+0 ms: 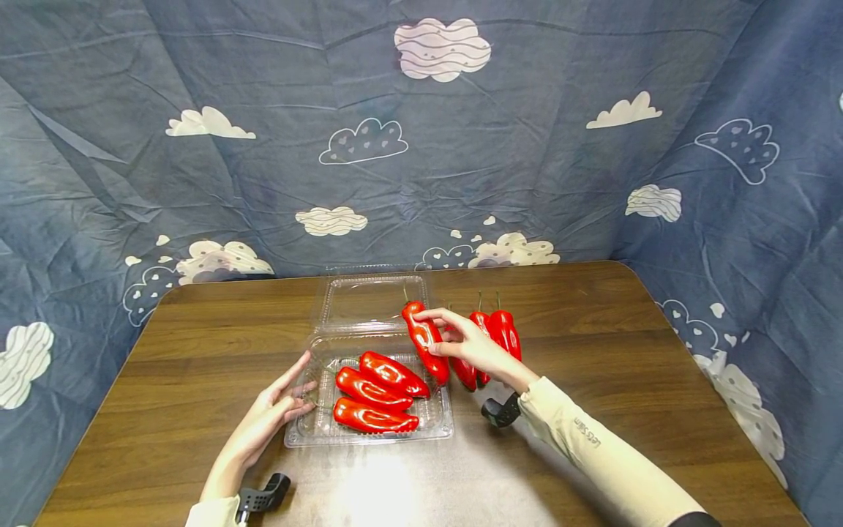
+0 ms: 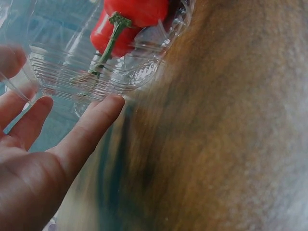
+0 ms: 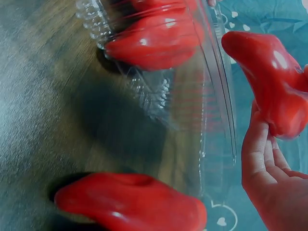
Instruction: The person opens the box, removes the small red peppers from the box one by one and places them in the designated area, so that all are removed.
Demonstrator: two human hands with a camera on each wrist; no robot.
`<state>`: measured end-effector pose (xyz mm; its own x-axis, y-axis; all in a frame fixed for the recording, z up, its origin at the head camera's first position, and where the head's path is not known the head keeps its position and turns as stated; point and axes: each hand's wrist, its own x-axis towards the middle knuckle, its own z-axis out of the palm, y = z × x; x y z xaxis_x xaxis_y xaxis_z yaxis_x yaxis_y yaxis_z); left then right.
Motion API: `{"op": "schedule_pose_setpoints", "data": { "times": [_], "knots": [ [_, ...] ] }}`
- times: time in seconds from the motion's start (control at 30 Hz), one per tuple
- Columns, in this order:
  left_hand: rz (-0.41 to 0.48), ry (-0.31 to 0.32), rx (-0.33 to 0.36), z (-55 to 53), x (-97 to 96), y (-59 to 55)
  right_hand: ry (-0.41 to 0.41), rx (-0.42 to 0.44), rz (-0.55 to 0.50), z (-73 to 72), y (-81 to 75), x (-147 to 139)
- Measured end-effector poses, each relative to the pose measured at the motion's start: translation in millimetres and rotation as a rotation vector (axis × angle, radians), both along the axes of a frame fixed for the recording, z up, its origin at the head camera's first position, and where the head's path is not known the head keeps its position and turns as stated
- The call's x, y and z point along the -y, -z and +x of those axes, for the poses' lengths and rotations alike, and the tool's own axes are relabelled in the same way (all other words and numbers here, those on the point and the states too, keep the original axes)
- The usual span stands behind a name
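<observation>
My right hand (image 1: 470,344) grips a red pepper (image 1: 424,333) with thumb and fingers, over the right side of a clear plastic container (image 1: 435,428). In the right wrist view, this pepper (image 3: 269,77) is raised beside the container wall, its narrow tip pointing up and left. Three more red peppers (image 1: 375,416) lie side by side in the container, stems to the left. My left hand (image 1: 263,417) is at the container's left end, fingers mostly straight. In the left wrist view, its fingertips (image 2: 113,103) are right at the ridged plastic wall, near a green stem (image 2: 110,43).
The container's hinged lid (image 1: 375,300) stands open toward the back. Right of the container, more red peppers (image 1: 506,337) lie on the wooden table (image 1: 593,351), partly hidden by my right hand. A blue curtain with clouds (image 1: 369,190) hangs behind the table and along its sides.
</observation>
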<state>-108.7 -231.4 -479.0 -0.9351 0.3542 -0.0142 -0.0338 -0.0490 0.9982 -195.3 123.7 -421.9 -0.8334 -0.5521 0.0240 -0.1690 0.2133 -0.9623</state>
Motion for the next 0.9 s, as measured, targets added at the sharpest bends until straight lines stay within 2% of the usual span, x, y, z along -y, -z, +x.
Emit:
{"op": "schedule_pose_setpoints", "data": {
  "times": [0.33, 0.57, 0.9],
  "knots": [
    [-0.009, -0.005, 0.005, -0.4, -0.3, 0.2, 0.043, -0.016, -0.01, -1.1, 1.5, -15.2],
    [-0.001, 0.005, -0.013, 0.1, 0.9, -0.5, 0.092, 0.024, -0.033, 0.3, 4.2, -24.7],
    [0.011, 0.016, -0.025, -0.1, 1.8, -0.2, 0.173, -0.041, -0.035, -0.1, 15.4, -37.0]
  ]
}}
